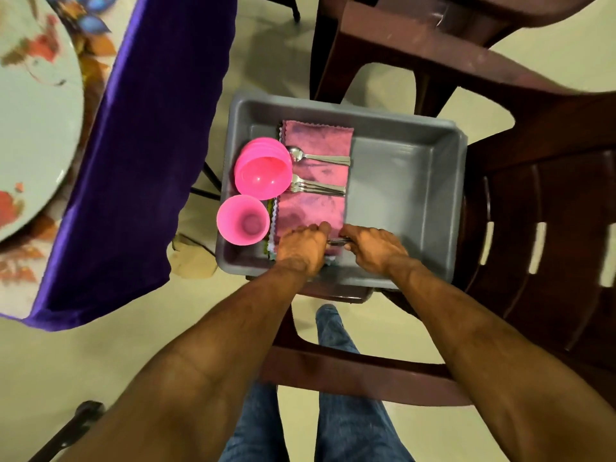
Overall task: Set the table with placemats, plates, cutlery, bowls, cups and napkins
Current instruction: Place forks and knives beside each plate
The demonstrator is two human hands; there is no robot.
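Blue-jeaned legs point(336, 425) fill the bottom of the frame as a person leans over a grey plastic tub point(400, 181) resting on a dark brown plastic chair point(533, 228). Both bare forearms reach down into the near end of the tub. Curled at the near edge of a pink napkin point(315, 181), the left hand point(301, 245) has its fingertips on the cloth, though whether it actually pinches the fabric cannot be told. Just beside it, the right hand point(375, 245) grips a bundle of metal cutlery point(338, 241), only a short length of which shows between the two hands. That pink napkin tops a stack whose scalloped edges, green and pale, peek out along its left side. On the napkin lie a group of spoons point(316, 157) toward the far end and a group of forks point(315, 188) nearer the middle, handles pointing right. Along the tub's left wall sits a stack of pink bowls point(263, 171), tilted on edge with the open side facing the camera, and nearer the person a pink cup point(242, 220) stands upright. To the left, a table draped in a purple cloth point(140, 155) carries a pale plate point(30, 121) with a red and brown floral print on a patterned placemat point(95, 61). A second brown chair point(416, 35) stands beyond the tub.
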